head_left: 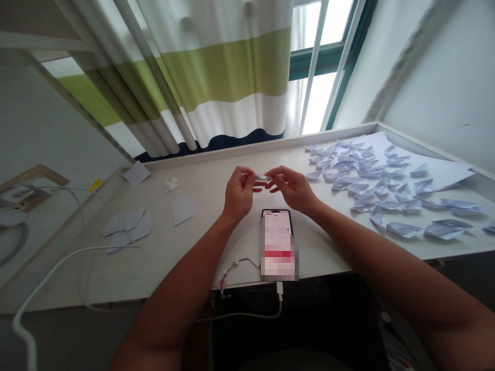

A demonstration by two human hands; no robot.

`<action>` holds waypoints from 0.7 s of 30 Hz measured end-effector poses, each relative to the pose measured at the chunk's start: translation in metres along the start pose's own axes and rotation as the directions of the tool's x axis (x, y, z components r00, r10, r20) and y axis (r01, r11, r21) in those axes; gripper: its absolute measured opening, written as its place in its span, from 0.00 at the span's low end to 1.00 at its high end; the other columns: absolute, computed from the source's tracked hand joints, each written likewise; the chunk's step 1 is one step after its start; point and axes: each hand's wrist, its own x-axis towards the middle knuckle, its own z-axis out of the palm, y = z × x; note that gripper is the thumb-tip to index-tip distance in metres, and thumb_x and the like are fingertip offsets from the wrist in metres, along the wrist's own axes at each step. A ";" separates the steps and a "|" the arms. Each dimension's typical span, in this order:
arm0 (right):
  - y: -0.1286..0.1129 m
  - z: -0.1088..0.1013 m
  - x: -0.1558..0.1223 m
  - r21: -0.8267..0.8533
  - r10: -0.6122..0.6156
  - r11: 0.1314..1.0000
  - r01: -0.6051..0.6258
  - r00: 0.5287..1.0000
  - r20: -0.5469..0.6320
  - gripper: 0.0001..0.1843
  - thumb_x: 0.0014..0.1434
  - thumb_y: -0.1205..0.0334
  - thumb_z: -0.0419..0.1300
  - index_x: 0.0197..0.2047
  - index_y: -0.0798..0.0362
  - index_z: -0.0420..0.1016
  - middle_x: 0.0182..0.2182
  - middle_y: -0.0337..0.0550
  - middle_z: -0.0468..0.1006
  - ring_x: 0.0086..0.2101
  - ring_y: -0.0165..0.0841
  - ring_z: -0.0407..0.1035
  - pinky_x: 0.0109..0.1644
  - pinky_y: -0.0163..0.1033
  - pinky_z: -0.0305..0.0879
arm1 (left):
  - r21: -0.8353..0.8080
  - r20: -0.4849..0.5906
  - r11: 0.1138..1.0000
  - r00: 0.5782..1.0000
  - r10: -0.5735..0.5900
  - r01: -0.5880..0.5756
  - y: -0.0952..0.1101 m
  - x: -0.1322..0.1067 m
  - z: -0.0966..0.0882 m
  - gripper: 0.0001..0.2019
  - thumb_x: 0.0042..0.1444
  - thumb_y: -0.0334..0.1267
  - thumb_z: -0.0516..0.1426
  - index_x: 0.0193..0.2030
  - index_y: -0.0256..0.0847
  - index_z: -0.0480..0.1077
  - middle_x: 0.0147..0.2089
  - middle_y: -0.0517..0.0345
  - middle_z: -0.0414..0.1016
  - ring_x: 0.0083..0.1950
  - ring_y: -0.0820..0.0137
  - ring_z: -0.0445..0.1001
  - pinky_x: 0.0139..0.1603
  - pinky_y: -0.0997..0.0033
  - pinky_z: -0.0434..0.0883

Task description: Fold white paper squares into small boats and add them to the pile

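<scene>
My left hand (238, 191) and my right hand (291, 187) meet above the middle of the pale desk (209, 175). Between their fingertips they pinch a small folded piece of white paper (262, 178), held just off the surface. Fingers of both hands are curled round it. A phone (278, 242) lies flat on the desk right below my hands, its screen lit, with a white cable plugged in at its near end.
Several folded paper boats (367, 180) cover the right side of the desk, on and beside large white sheets (433, 170). Loose paper squares (127, 226) lie at the left, with a crumpled scrap (171, 184). A white cable (58, 263) loops over the left edge. A striped curtain (216, 77) hangs behind.
</scene>
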 end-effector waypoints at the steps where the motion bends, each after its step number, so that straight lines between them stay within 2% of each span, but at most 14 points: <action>1: -0.001 -0.002 0.000 -0.035 -0.015 0.999 0.016 1.000 0.015 0.18 0.71 0.40 0.65 0.47 0.47 0.81 0.41 0.43 0.83 0.39 0.38 0.82 0.40 0.46 0.84 | 0.005 -0.002 1.000 1.000 0.009 -0.009 0.001 -0.001 0.000 0.14 0.72 0.52 0.62 0.46 0.46 0.66 0.41 0.59 0.84 0.40 0.64 0.89 0.39 0.66 0.85; 5: -0.007 -0.008 0.001 -0.142 -0.056 0.988 0.069 0.994 0.094 0.13 0.69 0.46 0.69 0.47 0.46 0.84 0.46 0.46 0.84 0.42 0.40 0.82 0.42 0.47 0.84 | 0.074 -0.012 0.996 0.999 0.047 -0.046 0.005 -0.003 -0.001 0.14 0.70 0.52 0.63 0.45 0.46 0.68 0.42 0.58 0.83 0.42 0.64 0.89 0.38 0.68 0.84; 8: -0.009 -0.009 0.002 -0.193 -0.082 0.975 0.106 0.988 0.129 0.10 0.69 0.49 0.68 0.47 0.45 0.85 0.45 0.46 0.84 0.43 0.41 0.81 0.42 0.48 0.85 | 0.139 -0.033 0.989 0.998 0.053 -0.048 0.008 -0.005 -0.002 0.15 0.69 0.54 0.64 0.46 0.46 0.70 0.45 0.57 0.83 0.42 0.64 0.88 0.34 0.71 0.82; 11: -0.009 -0.009 0.004 -0.234 -0.121 0.962 0.140 0.988 0.093 0.09 0.71 0.51 0.66 0.43 0.45 0.85 0.42 0.45 0.84 0.42 0.41 0.80 0.44 0.51 0.85 | 0.157 -0.035 0.987 0.998 0.048 -0.042 0.009 -0.006 -0.003 0.17 0.69 0.57 0.63 0.47 0.46 0.70 0.48 0.55 0.83 0.42 0.63 0.89 0.30 0.74 0.80; 16: -0.007 -0.011 0.005 -0.264 -0.135 0.955 0.133 0.991 0.011 0.08 0.71 0.54 0.65 0.40 0.45 0.82 0.41 0.44 0.84 0.41 0.40 0.78 0.45 0.52 0.83 | 0.123 -0.026 0.992 0.999 0.020 -0.016 0.009 -0.005 0.000 0.18 0.71 0.58 0.61 0.48 0.46 0.67 0.48 0.53 0.83 0.39 0.63 0.89 0.28 0.73 0.79; 19: -0.005 -0.010 0.004 -0.242 -0.121 0.963 0.119 0.993 0.007 0.07 0.71 0.54 0.65 0.41 0.46 0.81 0.41 0.44 0.83 0.42 0.40 0.78 0.46 0.52 0.83 | 0.135 0.010 0.991 1.000 -0.008 0.007 0.010 -0.003 -0.001 0.18 0.70 0.57 0.62 0.48 0.45 0.68 0.50 0.53 0.83 0.38 0.65 0.88 0.28 0.75 0.78; 21: -0.003 -0.010 0.004 -0.222 -0.119 0.967 0.122 0.993 0.027 0.08 0.71 0.54 0.65 0.41 0.46 0.82 0.41 0.44 0.83 0.41 0.40 0.78 0.45 0.52 0.83 | 0.191 0.058 0.981 0.998 0.010 -0.021 0.010 -0.002 -0.005 0.17 0.68 0.55 0.65 0.48 0.45 0.72 0.51 0.52 0.83 0.39 0.66 0.88 0.30 0.75 0.78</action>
